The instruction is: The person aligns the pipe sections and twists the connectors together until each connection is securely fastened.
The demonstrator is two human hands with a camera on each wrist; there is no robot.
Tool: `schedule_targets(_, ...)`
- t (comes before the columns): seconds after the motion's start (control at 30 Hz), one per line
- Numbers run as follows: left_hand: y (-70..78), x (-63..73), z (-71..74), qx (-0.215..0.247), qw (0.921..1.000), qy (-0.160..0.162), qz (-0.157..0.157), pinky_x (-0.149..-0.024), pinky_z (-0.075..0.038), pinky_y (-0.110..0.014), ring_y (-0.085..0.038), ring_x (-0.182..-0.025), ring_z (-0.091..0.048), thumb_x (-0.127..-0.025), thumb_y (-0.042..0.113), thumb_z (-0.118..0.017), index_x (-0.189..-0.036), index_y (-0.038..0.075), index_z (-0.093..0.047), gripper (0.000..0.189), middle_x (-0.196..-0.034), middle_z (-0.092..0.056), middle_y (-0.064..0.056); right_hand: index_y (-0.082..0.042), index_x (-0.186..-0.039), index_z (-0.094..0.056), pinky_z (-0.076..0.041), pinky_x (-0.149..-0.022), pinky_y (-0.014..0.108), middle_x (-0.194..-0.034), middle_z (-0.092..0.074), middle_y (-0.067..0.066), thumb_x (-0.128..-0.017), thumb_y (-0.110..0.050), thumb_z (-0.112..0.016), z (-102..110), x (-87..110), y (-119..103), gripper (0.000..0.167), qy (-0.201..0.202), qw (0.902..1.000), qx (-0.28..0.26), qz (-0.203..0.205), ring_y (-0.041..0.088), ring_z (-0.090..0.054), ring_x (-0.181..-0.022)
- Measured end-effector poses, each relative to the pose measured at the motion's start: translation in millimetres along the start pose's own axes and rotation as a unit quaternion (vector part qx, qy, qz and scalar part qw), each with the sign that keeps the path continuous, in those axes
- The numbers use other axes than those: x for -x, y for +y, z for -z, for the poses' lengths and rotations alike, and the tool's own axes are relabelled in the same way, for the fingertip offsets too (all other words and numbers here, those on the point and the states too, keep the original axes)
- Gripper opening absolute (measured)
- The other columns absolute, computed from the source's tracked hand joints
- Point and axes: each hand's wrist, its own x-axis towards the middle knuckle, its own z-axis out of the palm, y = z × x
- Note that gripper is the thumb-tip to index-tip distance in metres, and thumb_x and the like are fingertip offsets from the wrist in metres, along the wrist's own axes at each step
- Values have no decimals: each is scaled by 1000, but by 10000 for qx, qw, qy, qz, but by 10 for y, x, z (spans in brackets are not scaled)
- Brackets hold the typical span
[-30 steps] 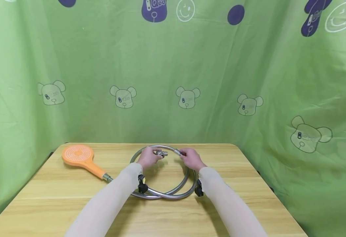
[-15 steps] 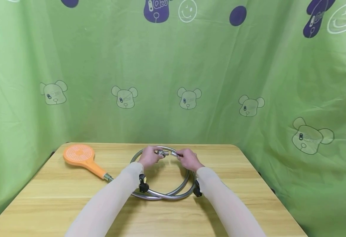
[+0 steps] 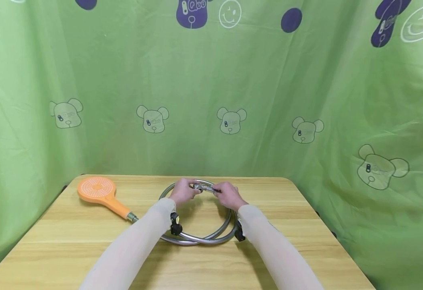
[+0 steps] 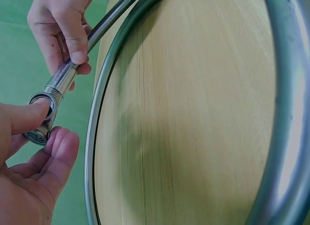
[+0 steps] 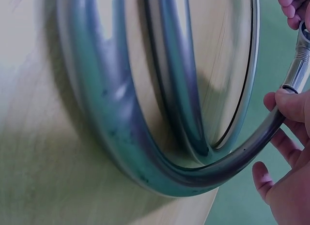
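Observation:
In the head view my left hand [image 3: 183, 191] holds a small chrome pipe fitting. Up close in the left wrist view, this fitting [image 4: 55, 92] has a threaded end and round openings, with the thumb at one opening and the fingers curled below. My right hand [image 3: 229, 196] pinches the end of a silver shower hose [image 3: 211, 241] just behind its metal nut [image 4: 64, 79]. Nut and threaded end meet in line, above the table. The hose loops round on the tabletop beneath both hands, its other end joined to an orange shower head [image 3: 96, 189].
The shower head lies at the left of the wooden table [image 3: 287, 249], spray face up. A green patterned curtain [image 3: 197, 153] hangs behind the table and at both sides. Each wrist wears a small black camera [image 3: 175, 224].
My right hand has moved left, bringing the hose nut up to the threaded end of the fitting. The left hand has stayed nearly in place. The shower head has not moved.

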Motion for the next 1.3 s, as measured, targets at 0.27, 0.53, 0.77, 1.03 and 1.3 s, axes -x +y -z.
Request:
schedule_targets(0.27, -47, -1, 1, 189, 9996, -224, 26, -56, -52, -27, -17, -65, -63, -87, 6, -75, -130, 3, -66, 44, -98, -72, -27, -15, -112, -77, -45, -80, 43, -93, -73, -3, -92, -8, -68, -28, 1, -3, 23, 137, 9987, 248, 432, 20, -63, -88)
schedule_targets(0.53, -133, 35, 28, 458, 9977, -506, 7, -72, -61, -37, -45, -90, -70, -87, 1, -74, -130, -2, -64, 45, -101, -73, -27, -15, -96, -76, -47, -79, 45, -83, -67, -3, -91, -5, -67, -39, 18, -12, 14, 89, 9929, 666, 977, 22, -62, -89)
schedule_targets(0.77, -119, 49, 120, 392, 9963, -769, -43, -76, -60, -35, -44, -94, -69, -88, 3, -73, -125, 1, -68, 37, -102, -75, -22, -18, -103, -77, -49, -79, 46, -91, -72, 0, -90, -4, -67, -39, 6, -32, 21, 205, 9890, 864, 1182, 24, -64, -94)
schedule_targets(1.03, -151, 36, 124, 182, 9967, -787, -7, -78, -59, -42, -32, -83, -70, -88, 5, -73, -129, 4, -66, 42, -102, -74, -23, -16, -111, -77, -52, -82, 46, -98, -74, 3, -90, -3, -67, -48, 9, -43, 26, 248, 9892, 829, 1185, 24, -65, -95)
schedule_targets(1.3, -194, 4, 59, 74, 9983, -544, -202, -58, -49, -23, -24, -71, -67, -86, 5, -75, -128, 3, -67, 42, -95, -73, -24, -11, -111, -76, -54, -89, 46, -89, -70, 1, -91, 0, -64, -68, 19, -52, 26, 177, 9938, 359, 1042, 26, -66, -97)
